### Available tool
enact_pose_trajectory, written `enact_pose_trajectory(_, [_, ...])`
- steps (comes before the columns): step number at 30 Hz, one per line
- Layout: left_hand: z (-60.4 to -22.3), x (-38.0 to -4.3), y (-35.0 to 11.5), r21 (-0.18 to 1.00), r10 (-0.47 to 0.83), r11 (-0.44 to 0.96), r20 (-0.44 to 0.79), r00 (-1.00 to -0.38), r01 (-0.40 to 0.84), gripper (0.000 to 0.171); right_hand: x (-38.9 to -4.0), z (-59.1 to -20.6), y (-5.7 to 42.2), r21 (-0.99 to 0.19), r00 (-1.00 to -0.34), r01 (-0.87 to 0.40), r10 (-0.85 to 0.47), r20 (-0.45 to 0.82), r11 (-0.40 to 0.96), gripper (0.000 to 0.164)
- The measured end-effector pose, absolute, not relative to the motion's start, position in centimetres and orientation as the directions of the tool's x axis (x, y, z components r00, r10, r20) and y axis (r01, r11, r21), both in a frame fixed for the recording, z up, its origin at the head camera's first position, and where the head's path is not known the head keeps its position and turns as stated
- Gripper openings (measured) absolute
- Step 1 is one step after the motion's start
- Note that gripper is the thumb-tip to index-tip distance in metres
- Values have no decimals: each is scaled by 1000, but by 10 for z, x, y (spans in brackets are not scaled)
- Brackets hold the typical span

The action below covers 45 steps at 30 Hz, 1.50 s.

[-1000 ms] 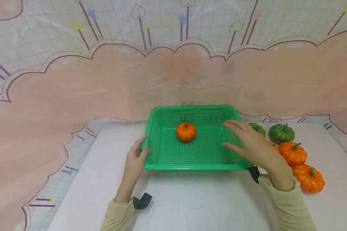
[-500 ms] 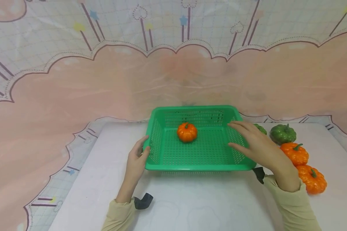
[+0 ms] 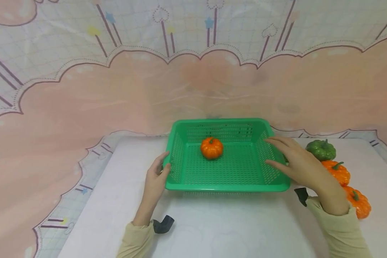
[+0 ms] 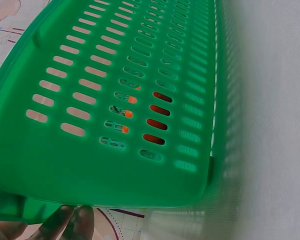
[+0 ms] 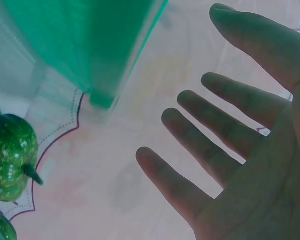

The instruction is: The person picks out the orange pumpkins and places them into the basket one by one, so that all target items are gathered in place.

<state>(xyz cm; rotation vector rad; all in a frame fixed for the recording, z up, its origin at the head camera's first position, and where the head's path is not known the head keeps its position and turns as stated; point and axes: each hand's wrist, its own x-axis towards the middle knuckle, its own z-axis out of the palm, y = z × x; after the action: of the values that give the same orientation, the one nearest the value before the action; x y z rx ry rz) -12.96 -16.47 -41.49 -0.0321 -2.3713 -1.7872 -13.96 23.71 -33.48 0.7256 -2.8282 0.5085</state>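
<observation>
A cloud-patterned cloth backdrop [image 3: 200, 82] ran out of frame on three sides, above a white table [image 3: 232, 229] whose near edge was cut off. The green perforated plastic basket [image 3: 227, 187] stood on it, its right end partly hidden by the right hand [image 3: 298, 161], whose fingers were released and spread, apart from the rim. The left hand [image 3: 156, 176] touched the left rim with its fingertips; whether they pinched it, I could not tell. The right arm overlapped two orange mini pumpkins [image 3: 339, 173]; a green mini pumpkin [image 3: 321, 149] sat beyond them. The smallest orange pumpkin [image 3: 211, 148] lay inside the basket, mere slivers through the slots from the left wrist.
</observation>
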Motion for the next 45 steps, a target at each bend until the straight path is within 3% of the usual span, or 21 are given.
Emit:
enact_pose_trajectory(7, [-414,-129,-164,948,-93,292,162,-982,129,43,-140,-340,247,-262,-841,-527,-451,298,809,60])
enact_pose_trajectory(18, [-414,-129,-163,948,-95,292,160,-983,126,43,-140,-349,259,-297,-862,-497,-424,278,815,60])
enact_pose_trajectory(45, [-410,-127,-160,946,-110,304,156,-982,116,43,-135,-355,295,-345,-939,-340,-333,82,875,66])
